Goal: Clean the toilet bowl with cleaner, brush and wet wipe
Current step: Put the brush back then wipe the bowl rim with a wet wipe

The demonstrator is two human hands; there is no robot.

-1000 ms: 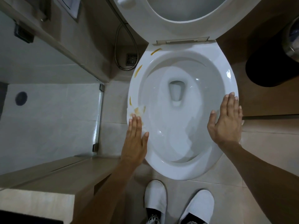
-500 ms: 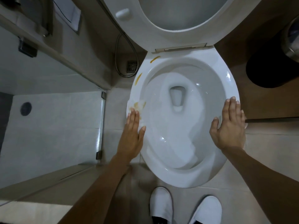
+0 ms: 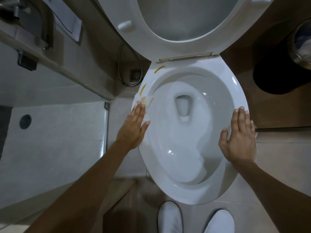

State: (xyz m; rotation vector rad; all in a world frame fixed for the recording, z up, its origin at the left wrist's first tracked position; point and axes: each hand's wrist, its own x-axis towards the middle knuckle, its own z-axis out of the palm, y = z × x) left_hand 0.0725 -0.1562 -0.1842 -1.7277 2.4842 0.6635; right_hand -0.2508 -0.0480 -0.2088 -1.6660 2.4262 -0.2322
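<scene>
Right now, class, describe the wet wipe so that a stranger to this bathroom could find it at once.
Start at the white toilet bowl and follow its rim to the person's left side. There the left hand presses flat on a thin white wet wipe. Unlike the bare rim, it is crumpled and blotched orange-yellow.

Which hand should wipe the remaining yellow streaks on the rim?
Left, likely. The left hand already presses the wet wipe on the rim just below the yellow streaks; the right hand rests flat on the opposite side.
</scene>
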